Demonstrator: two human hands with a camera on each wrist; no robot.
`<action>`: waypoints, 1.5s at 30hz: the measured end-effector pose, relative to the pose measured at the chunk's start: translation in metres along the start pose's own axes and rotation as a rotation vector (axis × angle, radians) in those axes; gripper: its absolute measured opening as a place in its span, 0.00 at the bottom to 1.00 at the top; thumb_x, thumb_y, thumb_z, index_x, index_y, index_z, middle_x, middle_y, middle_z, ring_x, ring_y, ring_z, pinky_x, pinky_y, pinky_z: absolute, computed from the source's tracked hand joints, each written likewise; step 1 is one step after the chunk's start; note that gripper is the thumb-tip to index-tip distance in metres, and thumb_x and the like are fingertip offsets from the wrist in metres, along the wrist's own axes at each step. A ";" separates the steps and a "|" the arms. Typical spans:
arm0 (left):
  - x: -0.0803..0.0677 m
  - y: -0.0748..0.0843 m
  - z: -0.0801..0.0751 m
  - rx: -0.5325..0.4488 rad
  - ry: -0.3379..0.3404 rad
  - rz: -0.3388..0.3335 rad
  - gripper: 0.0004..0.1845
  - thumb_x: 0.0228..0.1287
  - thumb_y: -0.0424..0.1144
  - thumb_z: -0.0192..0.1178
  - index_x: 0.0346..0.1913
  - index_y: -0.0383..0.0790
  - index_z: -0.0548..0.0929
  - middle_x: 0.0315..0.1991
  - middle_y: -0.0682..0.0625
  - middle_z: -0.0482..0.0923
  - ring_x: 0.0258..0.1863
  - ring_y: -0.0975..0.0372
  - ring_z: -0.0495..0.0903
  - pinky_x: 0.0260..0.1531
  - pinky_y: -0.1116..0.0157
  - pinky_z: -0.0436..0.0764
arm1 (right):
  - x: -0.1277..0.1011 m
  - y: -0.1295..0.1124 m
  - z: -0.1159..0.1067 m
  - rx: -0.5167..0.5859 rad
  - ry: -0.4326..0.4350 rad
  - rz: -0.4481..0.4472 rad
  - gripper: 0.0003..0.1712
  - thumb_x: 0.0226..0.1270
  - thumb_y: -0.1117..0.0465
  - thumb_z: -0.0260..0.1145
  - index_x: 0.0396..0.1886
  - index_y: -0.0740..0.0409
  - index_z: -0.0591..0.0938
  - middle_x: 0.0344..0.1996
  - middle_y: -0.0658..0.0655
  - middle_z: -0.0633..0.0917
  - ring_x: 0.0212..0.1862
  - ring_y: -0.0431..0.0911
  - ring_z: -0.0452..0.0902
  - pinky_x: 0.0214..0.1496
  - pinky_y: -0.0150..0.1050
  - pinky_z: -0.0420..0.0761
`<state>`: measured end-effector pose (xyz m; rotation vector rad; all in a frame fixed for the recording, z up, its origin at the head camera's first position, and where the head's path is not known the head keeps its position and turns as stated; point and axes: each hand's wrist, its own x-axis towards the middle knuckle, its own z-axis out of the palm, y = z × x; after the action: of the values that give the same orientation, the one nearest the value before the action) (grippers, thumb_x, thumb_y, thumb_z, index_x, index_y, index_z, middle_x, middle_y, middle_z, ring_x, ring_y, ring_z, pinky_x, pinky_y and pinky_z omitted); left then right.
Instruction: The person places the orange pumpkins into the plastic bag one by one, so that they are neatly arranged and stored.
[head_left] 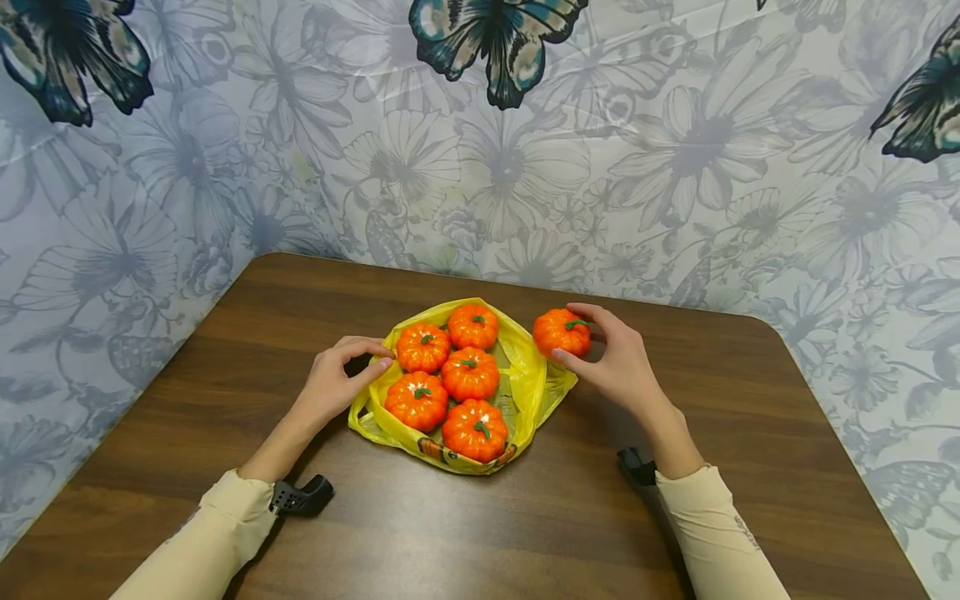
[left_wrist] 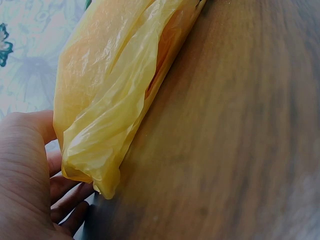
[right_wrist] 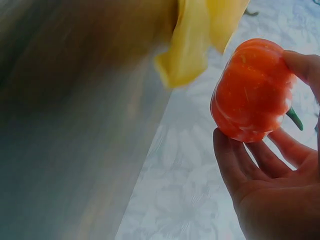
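Note:
A yellow plastic bag [head_left: 525, 392] lies spread open on the table with several small orange toy pumpkins [head_left: 470, 374] inside, their green stems facing up. At its left rim, my left hand [head_left: 341, 375] pinches the plastic between thumb and fingers, close to a pumpkin. In the left wrist view the bag [left_wrist: 110, 100] bulges beside that hand [left_wrist: 25, 170], with some fingers behind it. To the right of the bag, my right hand [head_left: 622, 358] grips another pumpkin [head_left: 561, 332] between thumb and fingers. The right wrist view shows this pumpkin [right_wrist: 255, 92] held at the fingertips, its stem pointing sideways.
The brown wooden table [head_left: 450, 533] has rounded far corners. Behind it hangs a pale cloth [head_left: 525, 192] printed with flowers and butterflies. Black straps [head_left: 302, 496] sit on both wrists below cream sleeves.

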<state>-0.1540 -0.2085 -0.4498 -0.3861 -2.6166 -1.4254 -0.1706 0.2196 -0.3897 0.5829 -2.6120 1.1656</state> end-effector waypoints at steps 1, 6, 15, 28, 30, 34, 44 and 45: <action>0.000 0.000 -0.001 0.000 0.002 0.000 0.08 0.72 0.42 0.69 0.48 0.44 0.92 0.58 0.43 0.86 0.63 0.49 0.79 0.70 0.42 0.70 | 0.002 -0.003 0.003 0.007 -0.007 -0.006 0.39 0.61 0.56 0.82 0.71 0.56 0.77 0.65 0.57 0.83 0.54 0.59 0.88 0.60 0.55 0.86; -0.001 -0.001 -0.002 0.005 0.002 0.003 0.08 0.72 0.42 0.69 0.48 0.43 0.92 0.58 0.43 0.86 0.63 0.49 0.79 0.70 0.41 0.70 | 0.009 -0.018 0.018 0.035 -0.034 -0.034 0.39 0.61 0.55 0.82 0.71 0.56 0.78 0.64 0.56 0.84 0.53 0.57 0.88 0.59 0.53 0.86; -0.001 -0.003 -0.002 -0.005 -0.004 0.000 0.09 0.71 0.42 0.70 0.49 0.44 0.92 0.59 0.43 0.86 0.64 0.48 0.79 0.70 0.41 0.70 | 0.011 -0.035 0.032 0.071 -0.075 -0.043 0.39 0.60 0.54 0.83 0.70 0.54 0.78 0.62 0.52 0.84 0.54 0.52 0.88 0.59 0.50 0.87; -0.002 -0.003 -0.002 -0.008 -0.011 -0.011 0.09 0.72 0.43 0.70 0.48 0.45 0.92 0.59 0.44 0.86 0.64 0.49 0.78 0.71 0.42 0.69 | 0.008 -0.022 0.040 0.058 -0.157 0.022 0.36 0.63 0.53 0.81 0.69 0.54 0.79 0.64 0.54 0.84 0.63 0.52 0.84 0.65 0.51 0.83; -0.001 -0.003 -0.002 -0.006 -0.013 -0.012 0.09 0.72 0.43 0.70 0.48 0.45 0.92 0.59 0.44 0.86 0.64 0.49 0.78 0.71 0.41 0.69 | 0.007 -0.021 0.040 0.036 -0.166 0.034 0.36 0.63 0.52 0.81 0.68 0.53 0.79 0.63 0.54 0.84 0.64 0.52 0.83 0.67 0.53 0.82; -0.001 -0.003 -0.001 -0.009 -0.011 -0.009 0.09 0.71 0.43 0.70 0.48 0.45 0.92 0.59 0.44 0.86 0.64 0.50 0.78 0.71 0.42 0.69 | 0.006 -0.019 0.040 0.002 -0.181 0.034 0.36 0.62 0.51 0.81 0.68 0.52 0.80 0.63 0.54 0.85 0.65 0.51 0.81 0.68 0.54 0.81; -0.002 -0.003 -0.001 0.006 0.002 0.001 0.08 0.71 0.42 0.70 0.48 0.45 0.92 0.58 0.45 0.87 0.63 0.51 0.79 0.70 0.43 0.70 | 0.007 -0.022 0.038 -0.057 -0.219 -0.015 0.38 0.55 0.55 0.85 0.66 0.56 0.81 0.61 0.56 0.85 0.61 0.52 0.83 0.63 0.52 0.84; -0.002 -0.002 -0.001 0.008 0.002 0.000 0.08 0.71 0.42 0.70 0.48 0.45 0.92 0.58 0.45 0.87 0.63 0.51 0.79 0.70 0.43 0.70 | 0.007 -0.023 0.039 -0.063 -0.225 -0.021 0.38 0.55 0.55 0.85 0.66 0.56 0.81 0.61 0.57 0.85 0.61 0.53 0.83 0.63 0.52 0.85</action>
<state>-0.1529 -0.2110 -0.4516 -0.3838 -2.6193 -1.4146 -0.1684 0.1750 -0.3975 0.7678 -2.8093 1.0619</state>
